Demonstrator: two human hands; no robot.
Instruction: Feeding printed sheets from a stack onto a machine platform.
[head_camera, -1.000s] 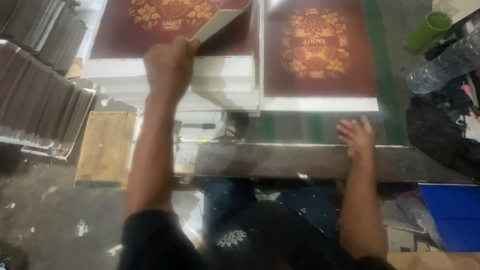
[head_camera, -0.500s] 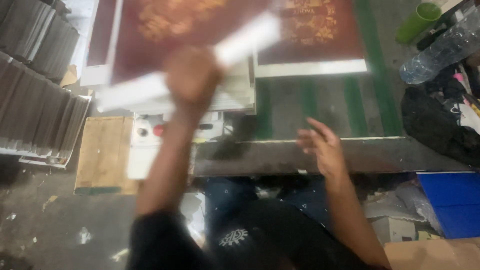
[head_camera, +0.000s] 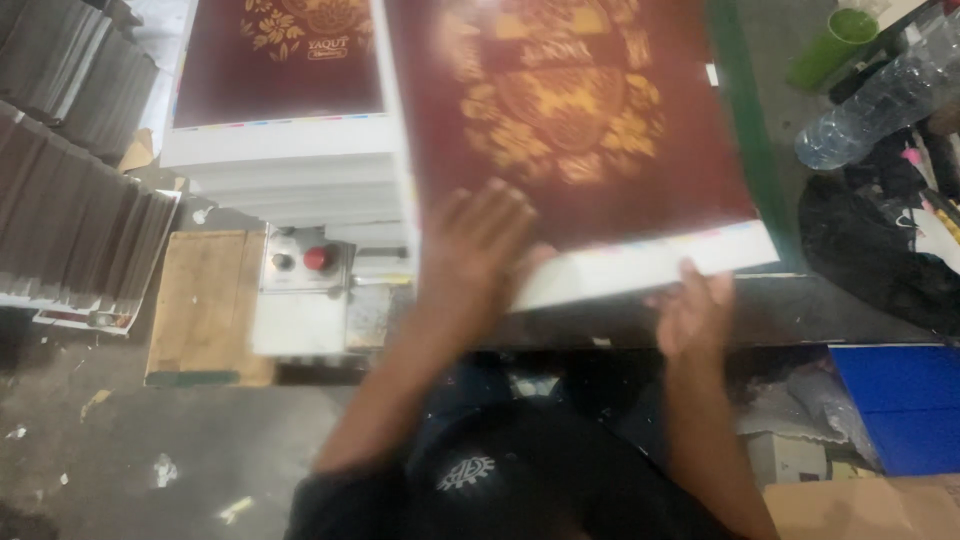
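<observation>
Green worktop (head_camera: 745, 150), maroon printed sheet (head_camera: 570, 130) under left hand (head_camera: 480, 250), above right hand (head_camera: 690, 310)

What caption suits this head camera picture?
Both hands, left hand and right hand, move a maroon printed sheet.

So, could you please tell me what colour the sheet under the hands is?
The sheet is dark red with a gold ornament and a white margin; head view.

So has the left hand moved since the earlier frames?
Yes. The left hand has carried a maroon sheet rightward, off the left stack, past the control box.
</observation>
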